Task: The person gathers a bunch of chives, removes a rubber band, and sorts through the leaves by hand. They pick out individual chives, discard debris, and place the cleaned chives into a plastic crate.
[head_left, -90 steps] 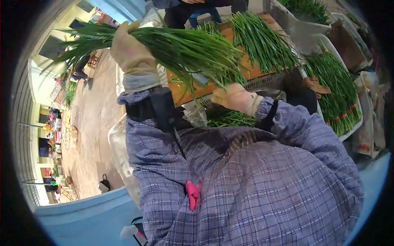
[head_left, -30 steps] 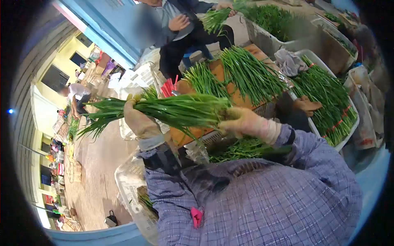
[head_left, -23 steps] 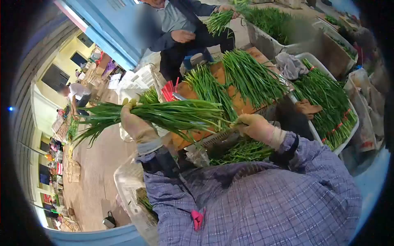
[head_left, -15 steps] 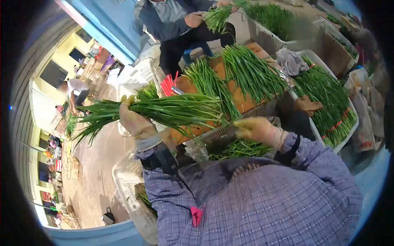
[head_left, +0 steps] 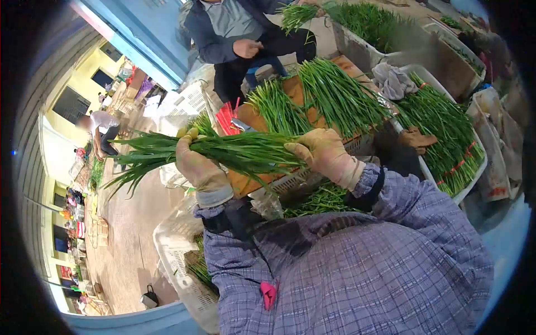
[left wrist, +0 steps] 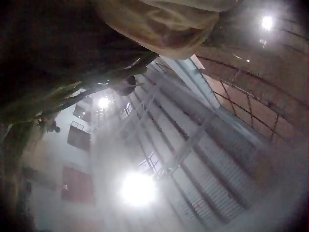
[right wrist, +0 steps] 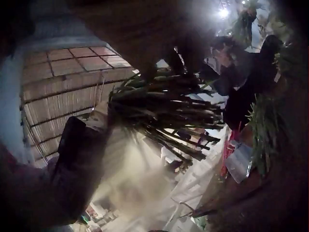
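Observation:
In the head view, my gloved left hand [head_left: 200, 167] grips a bunch of garlic chives [head_left: 240, 152] around its leafy part, with loose leaf tips spreading to the left. My gloved right hand [head_left: 329, 155] pinches at the stem ends on the bunch's right side, thumb pointing left. The bunch lies roughly level in the air before a wooden board [head_left: 240, 183]. Stem ends [right wrist: 166, 113] fan out darkly in the right wrist view. The left wrist view mostly holds the roof, with part of the glove [left wrist: 159, 29] at its top.
Two chive piles [head_left: 335, 95] cover the board's far part, near red strips [head_left: 226, 118] and a metal blade [head_left: 244, 125]. A crate [head_left: 484, 167] of tied bunches stands right, another crate [head_left: 173, 240] left. A person [head_left: 237, 25] sits opposite, holding greens.
My right hand pulled away rightward from the stems with a few strands, came off them half a second ago, and is now back at the stem ends. The left hand keeps its grip.

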Demonstrator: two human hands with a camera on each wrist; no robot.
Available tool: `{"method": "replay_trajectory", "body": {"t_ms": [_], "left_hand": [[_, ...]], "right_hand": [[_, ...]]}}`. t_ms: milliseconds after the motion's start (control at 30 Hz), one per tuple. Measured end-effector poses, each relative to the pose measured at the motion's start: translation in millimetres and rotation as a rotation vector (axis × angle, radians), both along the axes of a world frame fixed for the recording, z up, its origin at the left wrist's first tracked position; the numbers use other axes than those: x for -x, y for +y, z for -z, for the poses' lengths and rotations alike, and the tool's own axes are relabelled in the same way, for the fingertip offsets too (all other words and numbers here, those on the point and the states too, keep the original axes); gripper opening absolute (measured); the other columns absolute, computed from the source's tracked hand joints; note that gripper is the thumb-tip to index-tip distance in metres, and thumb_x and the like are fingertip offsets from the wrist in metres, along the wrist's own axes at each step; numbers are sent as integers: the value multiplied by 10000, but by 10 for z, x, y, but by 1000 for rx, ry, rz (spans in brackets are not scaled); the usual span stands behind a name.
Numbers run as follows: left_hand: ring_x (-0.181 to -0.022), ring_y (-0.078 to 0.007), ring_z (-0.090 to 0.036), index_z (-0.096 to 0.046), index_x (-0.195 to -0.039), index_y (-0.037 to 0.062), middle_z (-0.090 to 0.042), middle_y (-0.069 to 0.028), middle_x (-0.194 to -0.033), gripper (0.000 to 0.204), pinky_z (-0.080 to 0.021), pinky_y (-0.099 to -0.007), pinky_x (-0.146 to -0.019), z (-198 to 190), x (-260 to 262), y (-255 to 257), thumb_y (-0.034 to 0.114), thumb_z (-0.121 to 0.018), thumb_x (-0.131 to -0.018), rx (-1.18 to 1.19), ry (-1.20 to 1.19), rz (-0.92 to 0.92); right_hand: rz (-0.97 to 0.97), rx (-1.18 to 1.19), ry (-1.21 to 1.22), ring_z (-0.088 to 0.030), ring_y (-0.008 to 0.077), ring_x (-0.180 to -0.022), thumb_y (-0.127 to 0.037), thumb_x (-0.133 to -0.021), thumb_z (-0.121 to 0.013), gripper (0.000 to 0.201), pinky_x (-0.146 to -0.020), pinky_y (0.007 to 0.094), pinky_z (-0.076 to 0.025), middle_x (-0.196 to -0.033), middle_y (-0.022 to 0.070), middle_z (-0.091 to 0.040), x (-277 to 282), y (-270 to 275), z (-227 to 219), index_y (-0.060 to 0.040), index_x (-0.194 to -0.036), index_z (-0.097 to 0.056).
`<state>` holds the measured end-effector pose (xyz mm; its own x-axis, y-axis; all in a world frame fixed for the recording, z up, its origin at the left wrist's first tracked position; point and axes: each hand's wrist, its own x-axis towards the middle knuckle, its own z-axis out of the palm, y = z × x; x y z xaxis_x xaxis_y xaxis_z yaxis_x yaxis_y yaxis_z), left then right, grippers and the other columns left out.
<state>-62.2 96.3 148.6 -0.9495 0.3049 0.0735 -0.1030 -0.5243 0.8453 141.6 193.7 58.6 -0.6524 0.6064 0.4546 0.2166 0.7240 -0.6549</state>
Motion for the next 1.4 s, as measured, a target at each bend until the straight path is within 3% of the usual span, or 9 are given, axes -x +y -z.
{"method": "replay_trajectory", "body": {"t_ms": [100, 167, 500, 600, 667, 1000, 1133, 1200, 1400], "left_hand": [[-734, -180, -563, -582, -1116, 11, -572, -76, -865, 310, -489, -304, -670, 87, 99, -41, 117, -534, -829, -6, 33, -6], [-723, -170, -555, -580, -1116, 11, -572, -73, -864, 301, -483, -299, -661, 139, 63, -63, 111, -523, -838, 10, 35, 19], [-692, -154, -550, -583, -1081, -2, -579, -67, -814, 252, -475, -276, -637, 237, 44, -36, 85, -510, -856, 22, 84, 110], [-688, -152, -554, -587, -1071, -11, -585, -72, -809, 251, -477, -275, -633, 240, 26, -67, 81, -517, -849, 29, 88, 145], [-692, -152, -556, -590, -1069, -13, -587, -74, -805, 251, -478, -275, -637, 283, 92, -45, 79, -519, -846, 37, 97, 100], [-707, -175, -554, -571, -1124, 8, -582, -87, -901, 300, -496, -312, -647, 200, 132, -106, 105, -513, -846, 116, 79, 67], [-698, -180, -555, -566, -1126, 6, -578, -83, -875, 308, -494, -312, -631, 234, 268, -163, 109, -521, -839, 58, 102, -6], [-696, -176, -554, -582, -1073, 5, -568, -76, -847, 271, -489, -309, -626, 207, 261, -192, 118, -531, -832, 21, 77, -9], [-668, -164, -548, -606, -900, 0, -544, -54, -787, 169, -480, -297, -620, 185, 163, -108, 140, -547, -823, 52, 96, -77]], "right_hand": [[23, -21, -311, -615, 347, -859, -429, -842, -619, 374, -717, 435, -468, -914, 143, -657, -10, 19, 19, -82, -957, -699], [6, 31, 33, -606, 335, -917, -448, -825, -634, 396, -788, 423, -460, -925, 154, -653, 79, 15, 164, -75, -940, -706], [14, 312, 251, -583, 321, -919, -264, -815, -647, 265, -820, 390, -454, -935, 154, -637, 159, 75, 144, -64, -983, -692], [-17, 280, 417, -585, 326, -908, -239, -817, -636, 230, -810, 405, -452, -922, 153, -639, 121, 95, 126, -55, -944, -692], [68, 19, 270, -583, 335, -902, -223, -816, -626, 208, -809, 425, -453, -918, 153, -636, 69, 105, 120, -50, -916, -683], [-55, -194, 92, -578, 334, -863, -225, -804, -641, 186, -768, 437, -458, -892, 147, -617, -203, 156, 428, -56, -878, -661], [-71, -78, -221, -590, 346, -866, -276, -809, -640, 235, -755, 427, -466, -873, 162, -623, -540, 263, 751, -49, -865, -656], [-220, 133, -740, -599, 358, -872, -363, -826, -634, 333, -772, 439, -468, -894, 179, -635, -643, 281, 849, -40, -904, -660], [-214, 874, -6, -611, 175, -769, -357, -856, -660, 414, -668, 313, -486, -846, 69, -638, -242, -32, 649, 3, -1057, -620]]}}
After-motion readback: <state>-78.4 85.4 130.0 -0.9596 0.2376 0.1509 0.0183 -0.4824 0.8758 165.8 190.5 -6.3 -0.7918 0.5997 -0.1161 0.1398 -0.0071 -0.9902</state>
